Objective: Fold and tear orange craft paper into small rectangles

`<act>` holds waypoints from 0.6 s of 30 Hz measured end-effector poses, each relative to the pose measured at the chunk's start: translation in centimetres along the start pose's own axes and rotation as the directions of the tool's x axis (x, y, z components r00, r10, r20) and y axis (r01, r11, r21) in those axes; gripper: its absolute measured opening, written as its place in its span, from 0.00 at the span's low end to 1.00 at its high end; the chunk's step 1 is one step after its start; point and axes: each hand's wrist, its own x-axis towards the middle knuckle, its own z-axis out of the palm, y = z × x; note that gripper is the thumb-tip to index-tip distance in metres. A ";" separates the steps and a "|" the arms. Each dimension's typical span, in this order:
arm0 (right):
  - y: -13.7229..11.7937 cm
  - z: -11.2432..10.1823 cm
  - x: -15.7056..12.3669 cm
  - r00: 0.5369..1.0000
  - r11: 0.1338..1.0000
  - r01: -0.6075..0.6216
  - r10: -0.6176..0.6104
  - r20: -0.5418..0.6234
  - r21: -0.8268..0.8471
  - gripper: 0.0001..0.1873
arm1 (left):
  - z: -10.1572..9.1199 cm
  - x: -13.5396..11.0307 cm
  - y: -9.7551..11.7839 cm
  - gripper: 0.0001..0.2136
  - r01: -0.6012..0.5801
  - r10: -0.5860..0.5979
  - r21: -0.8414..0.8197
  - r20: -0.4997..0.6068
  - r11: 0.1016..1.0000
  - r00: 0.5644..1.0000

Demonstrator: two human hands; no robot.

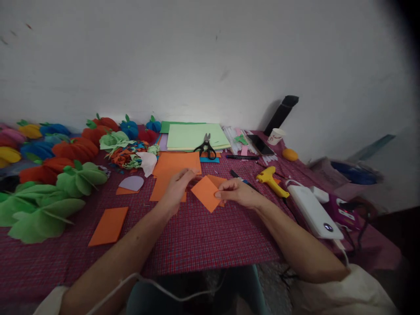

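Note:
My right hand (238, 193) pinches a square of orange paper (207, 194) by its right corner, tilted like a diamond above the table. Another piece of orange paper (216, 180) shows partly behind it. My left hand (179, 188) is just left of the square, its fingers drawn together; what they hold, if anything, I cannot make out. Beneath and beyond that hand lie larger orange sheets (177, 162). Black-handled scissors (206, 148) rest behind them, partly on a stack of pale green sheets (187, 135).
Paper pumpkins (75, 150) in several colours crowd the left side. Folded orange paper (109, 225) and a lilac rounded piece (131, 183) lie nearer. To the right are a yellow glue gun (273, 180), a white power bank (313, 210), a phone (260, 144) and a paper cup (276, 136).

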 end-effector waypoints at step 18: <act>0.0 0.2 -0.5 0.975 0.943 0.050 0.026 0.222 -0.329 0.15 | 0.0 0.2 -2.4 0.13 -0.111 -0.055 0.425 0.361 0.898 0.931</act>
